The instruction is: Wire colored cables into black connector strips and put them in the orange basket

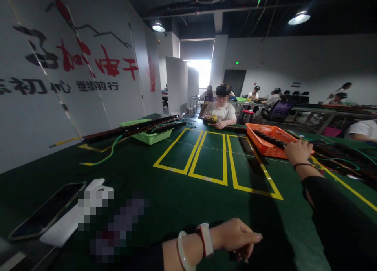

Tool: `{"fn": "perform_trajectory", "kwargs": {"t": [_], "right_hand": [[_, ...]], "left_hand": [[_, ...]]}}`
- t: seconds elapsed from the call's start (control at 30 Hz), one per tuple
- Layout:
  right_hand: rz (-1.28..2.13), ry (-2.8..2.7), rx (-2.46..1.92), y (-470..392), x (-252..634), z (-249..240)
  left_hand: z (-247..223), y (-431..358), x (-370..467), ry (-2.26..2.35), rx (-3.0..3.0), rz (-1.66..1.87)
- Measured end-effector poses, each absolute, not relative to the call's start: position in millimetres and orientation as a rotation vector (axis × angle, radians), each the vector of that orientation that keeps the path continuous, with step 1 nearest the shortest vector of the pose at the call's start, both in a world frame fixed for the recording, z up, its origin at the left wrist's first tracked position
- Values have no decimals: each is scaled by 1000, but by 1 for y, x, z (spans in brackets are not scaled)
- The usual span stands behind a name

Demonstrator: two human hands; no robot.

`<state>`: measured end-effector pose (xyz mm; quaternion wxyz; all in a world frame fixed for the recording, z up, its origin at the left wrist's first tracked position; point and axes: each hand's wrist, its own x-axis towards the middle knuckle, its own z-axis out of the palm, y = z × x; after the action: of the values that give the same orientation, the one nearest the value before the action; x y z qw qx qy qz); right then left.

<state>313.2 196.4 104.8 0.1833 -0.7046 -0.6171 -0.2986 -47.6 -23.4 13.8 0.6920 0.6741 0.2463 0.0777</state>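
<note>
My right hand (299,151) reaches out over the near right corner of the orange basket (273,152), its fingers closed around the end of a long black strip (268,138). That strip slants across the basket's opening, and my palm hides its near end. Close to me, my left hand (237,237) hovers at the front of the green tabletop (176,200). Its fingers are curled in, with nothing visible in them. More dark strips with green and red wires (344,153) lie just right of my right hand.
Yellow tape rectangles (207,180) mark the table's middle. A light green basket (153,136) at the left bears long dark strips (138,129) with wires. A phone (48,210) and a white object (69,220) lie at near left. Across the table sits a person (225,114).
</note>
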Motion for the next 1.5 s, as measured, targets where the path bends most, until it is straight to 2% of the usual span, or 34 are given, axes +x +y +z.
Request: {"fn": "perform_trajectory", "kwargs": {"t": [0.1,0.17,0.37,0.47,0.6,0.9,1.13,1.5], "right_hand": [[-990,-1790,-1860,178,276,87],[-932,-1953,-1696,151,241,62],[-437,-2378,-1281,44,159,-25],[-178,-2368,-1293,20,149,-39],[41,-2296,-1410,20,151,-37],[109,-2274,-1454,17,142,-28],[159,-2283,-1501,17,137,-22],[205,-2245,-1496,17,132,-13]], "left_hand": [[21,-21,-48,607,1366,192],[30,-14,-55,681,1395,270],[64,58,-125,1029,1909,677],[79,109,-178,1512,2224,862],[99,166,-246,1921,2256,921],[132,257,-309,2593,2188,470],[119,306,-307,2742,2184,160],[105,333,-308,2861,2195,-109]]}}
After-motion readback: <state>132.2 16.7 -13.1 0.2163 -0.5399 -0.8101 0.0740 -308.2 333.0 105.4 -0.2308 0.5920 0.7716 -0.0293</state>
